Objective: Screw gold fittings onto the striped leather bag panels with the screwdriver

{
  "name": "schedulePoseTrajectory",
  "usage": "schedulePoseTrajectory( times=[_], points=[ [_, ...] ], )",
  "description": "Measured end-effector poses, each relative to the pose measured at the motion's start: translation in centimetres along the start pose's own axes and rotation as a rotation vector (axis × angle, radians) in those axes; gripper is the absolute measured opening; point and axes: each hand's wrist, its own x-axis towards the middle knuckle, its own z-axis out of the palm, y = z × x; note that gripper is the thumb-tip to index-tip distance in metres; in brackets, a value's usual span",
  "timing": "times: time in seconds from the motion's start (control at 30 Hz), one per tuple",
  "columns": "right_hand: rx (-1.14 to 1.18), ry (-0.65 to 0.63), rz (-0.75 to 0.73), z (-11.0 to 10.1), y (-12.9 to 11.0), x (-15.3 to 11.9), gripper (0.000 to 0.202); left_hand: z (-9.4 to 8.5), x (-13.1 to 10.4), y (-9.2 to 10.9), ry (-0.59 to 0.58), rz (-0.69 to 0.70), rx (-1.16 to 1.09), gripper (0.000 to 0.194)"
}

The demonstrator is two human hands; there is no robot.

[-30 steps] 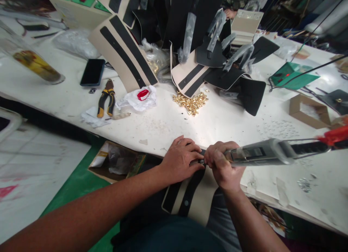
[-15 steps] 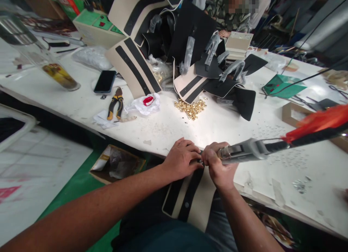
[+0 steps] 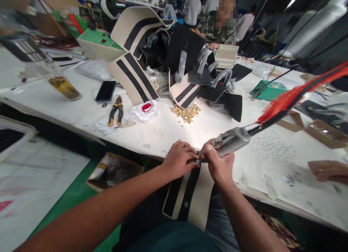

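Observation:
A beige panel with black stripes (image 3: 199, 194) lies across my lap, its far end against the table edge. My left hand (image 3: 181, 158) holds down its far part with bent fingers, thumb and forefinger around a small metal piece (image 3: 198, 161) on a black stripe. In my right hand (image 3: 219, 164), the fingers are wrapped round a grey power screwdriver (image 3: 233, 140); its front end is hidden by the hand, close to my left fingertips. A round metal fastener (image 3: 186, 205) shows lower on the same stripe.
Gold fasteners (image 3: 187, 113) are piled on the white table (image 3: 152, 132), near striped panels (image 3: 136, 76), pliers (image 3: 116, 112) and a phone (image 3: 106, 91). Small silver parts (image 3: 272, 147) lie scattered on the right, where another person's hand (image 3: 327, 170) reaches in. A red-wrapped cord (image 3: 304, 90) trails from the screwdriver.
The screwdriver's rear end has tilted upward, and its cord has swung higher. Another person's hand has come in at the right. The view has tipped slightly up; both my hands stay at the panel.

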Motion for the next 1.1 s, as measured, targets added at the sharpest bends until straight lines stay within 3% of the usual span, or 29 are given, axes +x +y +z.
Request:
schedulePoseTrajectory(
  times=[0.13, 0.23, 0.33, 0.47, 0.63, 0.7, 0.8, 0.93, 1.0, 1.1],
  points=[
    [-0.107, 0.266, 0.121, -4.7, -1.4, -2.6, 0.053, 0.3, -0.1, 0.1, 0.062, 0.038, 0.019, 0.023],
    [-0.399, 0.313, 0.271, -8.2, -1.2, -4.9, 0.055, 0.5, -0.5, 0.6, 0.142, 0.038, 0.098, 0.027],
    [-0.564, 0.352, 0.34, -10.3, 0.2, -6.1, 0.057, 0.5, -1.0, 1.3, 0.192, 0.027, 0.195, 0.026],
    [-0.632, 0.398, 0.225, -11.4, 1.3, -7.1, 0.064, 0.4, -1.5, 2.1, 0.169, 0.023, 0.253, 0.023],
    [-0.76, 0.641, -0.17, -11.2, 0.7, -12.1, 0.077, 0.2, -2.2, 2.6, 0.13, -0.022, 0.265, 0.019],
    [-0.711, 0.503, -0.201, -10.2, 1.4, -14.6, 0.063, 0.1, -2.6, 2.9, 0.111, -0.037, 0.263, 0.016],
    [-0.514, 0.179, 0.025, -8.0, 4.0, -16.8, 0.054, -0.2, -3.2, 3.6, 0.101, -0.07, 0.253, 0.014],
    [-0.337, 0.053, 0.312, -5.5, 6.5, -16.5, 0.067, -0.5, -4.0, 4.6, 0.087, -0.106, 0.232, 0.015],
    [-0.28, 0.04, 0.308, -4.6, 5.9, -15.6, 0.059, -0.7, -4.6, 5.3, 0.092, -0.148, 0.166, 0.023],
    [-0.256, 0.006, 0.078, -3.0, 3.5, -14.6, 0.041, -1.3, -5.7, 6.8, 0.148, -0.282, -0.143, 0.048]
  ],
)
